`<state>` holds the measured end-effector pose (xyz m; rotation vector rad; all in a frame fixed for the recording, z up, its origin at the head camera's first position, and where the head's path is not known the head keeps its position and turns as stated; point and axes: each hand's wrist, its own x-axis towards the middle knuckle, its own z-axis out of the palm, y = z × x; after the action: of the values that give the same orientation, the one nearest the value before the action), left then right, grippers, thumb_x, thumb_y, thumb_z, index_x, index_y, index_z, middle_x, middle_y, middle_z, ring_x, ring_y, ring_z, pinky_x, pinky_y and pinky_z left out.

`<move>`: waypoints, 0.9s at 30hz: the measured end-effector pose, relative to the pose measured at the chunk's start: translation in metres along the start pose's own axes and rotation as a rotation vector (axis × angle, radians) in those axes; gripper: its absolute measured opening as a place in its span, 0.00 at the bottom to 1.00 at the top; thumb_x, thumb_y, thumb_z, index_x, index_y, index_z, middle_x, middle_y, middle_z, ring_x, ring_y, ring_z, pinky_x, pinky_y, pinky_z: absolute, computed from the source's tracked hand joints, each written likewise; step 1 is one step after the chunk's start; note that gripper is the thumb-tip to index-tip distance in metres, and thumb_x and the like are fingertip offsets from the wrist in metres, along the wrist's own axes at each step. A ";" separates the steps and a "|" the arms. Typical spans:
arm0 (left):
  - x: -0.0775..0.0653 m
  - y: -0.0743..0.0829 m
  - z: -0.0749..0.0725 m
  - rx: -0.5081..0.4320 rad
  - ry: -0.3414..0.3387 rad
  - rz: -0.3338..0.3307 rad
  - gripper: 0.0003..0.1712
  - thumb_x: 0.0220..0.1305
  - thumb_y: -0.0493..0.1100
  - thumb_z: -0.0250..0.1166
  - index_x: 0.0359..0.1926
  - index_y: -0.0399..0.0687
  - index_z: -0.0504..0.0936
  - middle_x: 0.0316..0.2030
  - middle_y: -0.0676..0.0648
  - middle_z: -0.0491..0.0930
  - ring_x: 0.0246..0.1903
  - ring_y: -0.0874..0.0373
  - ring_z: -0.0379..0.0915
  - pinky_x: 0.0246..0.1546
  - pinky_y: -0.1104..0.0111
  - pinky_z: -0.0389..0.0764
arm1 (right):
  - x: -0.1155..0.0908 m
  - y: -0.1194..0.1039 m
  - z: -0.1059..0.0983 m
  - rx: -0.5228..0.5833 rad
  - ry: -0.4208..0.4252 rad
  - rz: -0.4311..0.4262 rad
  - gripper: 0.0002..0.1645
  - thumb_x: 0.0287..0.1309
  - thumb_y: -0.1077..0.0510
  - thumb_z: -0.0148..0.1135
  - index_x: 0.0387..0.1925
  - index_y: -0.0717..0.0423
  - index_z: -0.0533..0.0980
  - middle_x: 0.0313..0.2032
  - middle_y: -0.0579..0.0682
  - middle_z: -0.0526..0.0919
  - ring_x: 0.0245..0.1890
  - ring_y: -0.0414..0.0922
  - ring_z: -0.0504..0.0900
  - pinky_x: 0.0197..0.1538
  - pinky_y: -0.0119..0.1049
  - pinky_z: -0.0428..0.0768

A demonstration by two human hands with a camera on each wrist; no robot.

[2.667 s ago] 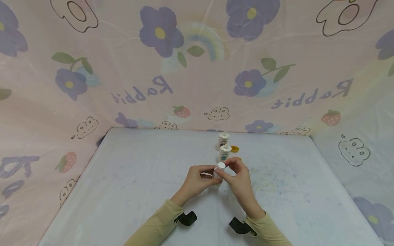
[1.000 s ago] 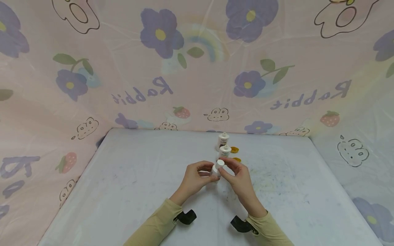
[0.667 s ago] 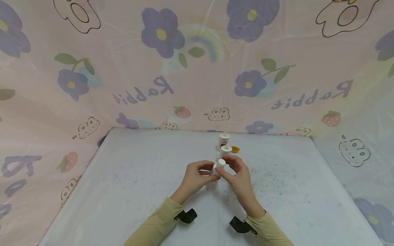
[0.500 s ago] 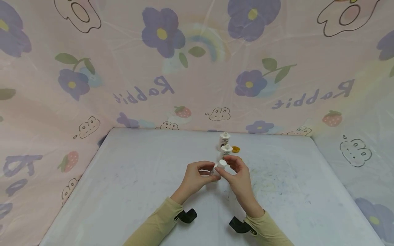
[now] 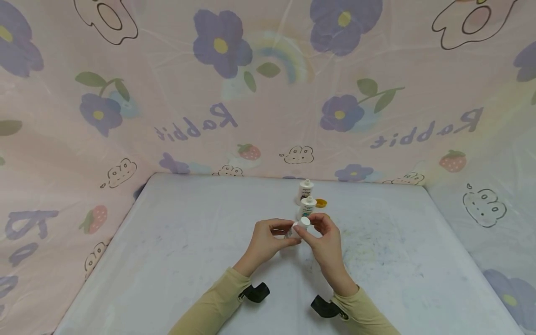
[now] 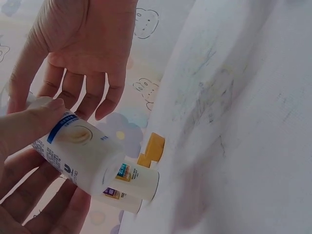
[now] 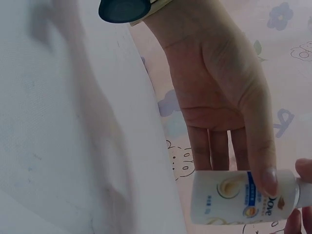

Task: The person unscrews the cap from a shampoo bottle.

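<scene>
In the head view a small white Dove bottle (image 5: 294, 231) is held tilted above the table, its white cap (image 5: 305, 222) leaning to the upper right. My left hand (image 5: 265, 239) grips the bottle's body between thumb and fingers. At the cap end, my right hand (image 5: 328, 242) pinches with thumb and forefinger. From the left wrist, the bottle's printed label (image 6: 73, 134) faces the camera, while the cap is mostly behind the fingers. Two white bottles with bare nozzles, a nearer one (image 5: 308, 206) and a farther one (image 5: 305, 188), stand upright just beyond my hands.
A yellow cap (image 5: 321, 203) lies right of the standing bottles; another yellow bit is mostly hidden behind my right hand. The white-covered table (image 5: 188, 260) has faint smudges. A patterned curtain (image 5: 268, 107) rises at the back and both sides.
The held bottle has gone from nearly upright to tilted, its cap end shifting slightly right over the last second. Both hands keep their hold and the standing bottles have not moved.
</scene>
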<state>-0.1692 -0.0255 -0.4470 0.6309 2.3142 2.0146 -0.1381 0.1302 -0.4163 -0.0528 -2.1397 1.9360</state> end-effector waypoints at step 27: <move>-0.001 0.003 -0.001 0.024 0.013 0.017 0.21 0.46 0.36 0.77 0.45 0.39 0.85 0.41 0.46 0.84 0.41 0.53 0.80 0.45 0.58 0.82 | 0.008 0.031 -0.003 0.066 -0.025 0.002 0.21 0.48 0.64 0.74 0.42 0.65 0.75 0.41 0.55 0.79 0.45 0.46 0.77 0.60 0.49 0.66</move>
<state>-0.1681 -0.0270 -0.4444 0.6426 2.3521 2.0062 -0.1499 0.1386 -0.4448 -0.0176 -2.0901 2.0173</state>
